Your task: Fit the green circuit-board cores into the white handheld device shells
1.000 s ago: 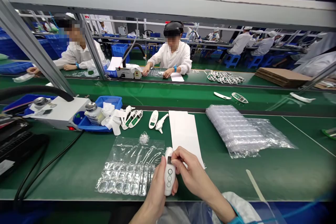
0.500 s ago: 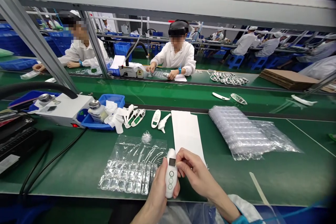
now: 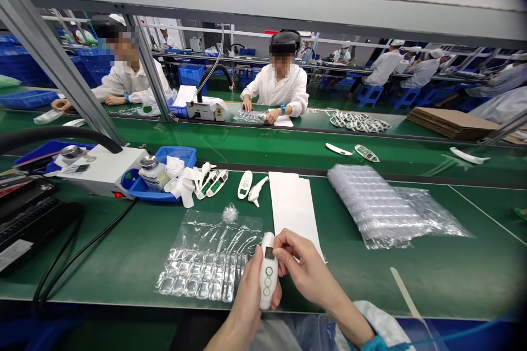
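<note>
Upright in my left hand point(image 3: 246, 285) is a white handheld thermometer point(image 3: 268, 283) with a small dark screen and round buttons down its front. The fingers wrap its left side and back, and the fingertips show at its lower right. My right hand point(image 3: 302, 263) is pinched at the right edge of the screen; whatever lies between thumb and forefinger is too small to make out. Just left of the hands lies a clear plastic sheet of film pieces point(image 3: 201, 271), with a crumpled ball of clear film point(image 3: 230, 213) at its top edge.
Behind my hands are white paper sheets point(image 3: 293, 203), a white housing half point(image 3: 245, 184) and a blue tray point(image 3: 175, 156) with a bottle. Bubble-like clear packaging point(image 3: 376, 205) lies right. A conveyor belt point(image 3: 263, 148) carries white parts; co-workers sit beyond. A grey box point(image 3: 101, 170) stands left.
My right fingertips have shifted slightly left onto the screen's edge; the thermometer stays in my left hand. White parts on the belt have moved left. The co-worker opposite has moved a hand.
</note>
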`<action>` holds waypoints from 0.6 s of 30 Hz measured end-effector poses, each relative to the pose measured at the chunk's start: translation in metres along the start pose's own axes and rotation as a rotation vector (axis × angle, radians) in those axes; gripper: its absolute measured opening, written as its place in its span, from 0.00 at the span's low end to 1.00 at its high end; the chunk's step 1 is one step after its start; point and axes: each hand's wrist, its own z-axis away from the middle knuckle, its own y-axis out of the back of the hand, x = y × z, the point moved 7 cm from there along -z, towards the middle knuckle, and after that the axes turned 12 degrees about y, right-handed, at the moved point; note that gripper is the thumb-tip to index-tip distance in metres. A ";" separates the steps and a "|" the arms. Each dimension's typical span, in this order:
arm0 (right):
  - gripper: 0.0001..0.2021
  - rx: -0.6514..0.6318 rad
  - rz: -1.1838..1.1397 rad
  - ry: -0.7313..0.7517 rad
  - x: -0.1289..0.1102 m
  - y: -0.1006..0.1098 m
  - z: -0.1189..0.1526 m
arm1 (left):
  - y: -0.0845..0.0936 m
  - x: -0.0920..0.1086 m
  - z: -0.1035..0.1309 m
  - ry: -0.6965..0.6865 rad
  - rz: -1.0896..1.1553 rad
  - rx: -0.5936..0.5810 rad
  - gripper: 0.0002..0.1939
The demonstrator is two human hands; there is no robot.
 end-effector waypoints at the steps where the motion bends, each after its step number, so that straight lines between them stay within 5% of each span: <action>1: 0.07 -0.001 0.002 -0.001 0.000 0.000 0.000 | 0.001 0.001 0.000 0.002 -0.006 0.007 0.31; 18: 0.07 0.003 0.075 0.030 -0.001 -0.003 0.002 | -0.002 0.002 0.008 -0.014 -0.018 0.028 0.32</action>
